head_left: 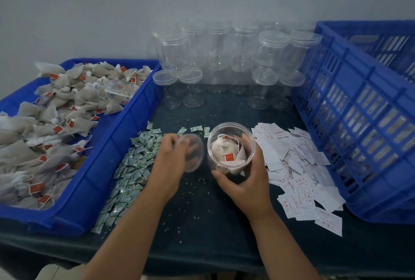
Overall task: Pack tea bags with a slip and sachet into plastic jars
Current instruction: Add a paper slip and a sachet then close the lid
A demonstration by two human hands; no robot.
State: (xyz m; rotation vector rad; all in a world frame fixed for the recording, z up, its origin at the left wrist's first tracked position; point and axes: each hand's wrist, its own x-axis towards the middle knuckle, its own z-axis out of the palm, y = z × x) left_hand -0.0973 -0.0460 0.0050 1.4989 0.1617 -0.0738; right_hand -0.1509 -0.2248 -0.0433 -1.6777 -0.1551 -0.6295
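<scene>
Right hand [244, 181] wraps open jar [231, 145] of tea bags [224, 148], mid table near front edge. Left hand [173, 163] grips lid [193, 154] beside it.

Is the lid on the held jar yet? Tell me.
No: the jar in the right hand is open-topped, and the left hand holds the lid beside it.

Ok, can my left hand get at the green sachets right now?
Probably, but not freely. The left hand is right at the edge of the green sachets with nothing between them, yet it holds the clear lid, so it would likely have to cap the jar or set the lid down first.
</scene>
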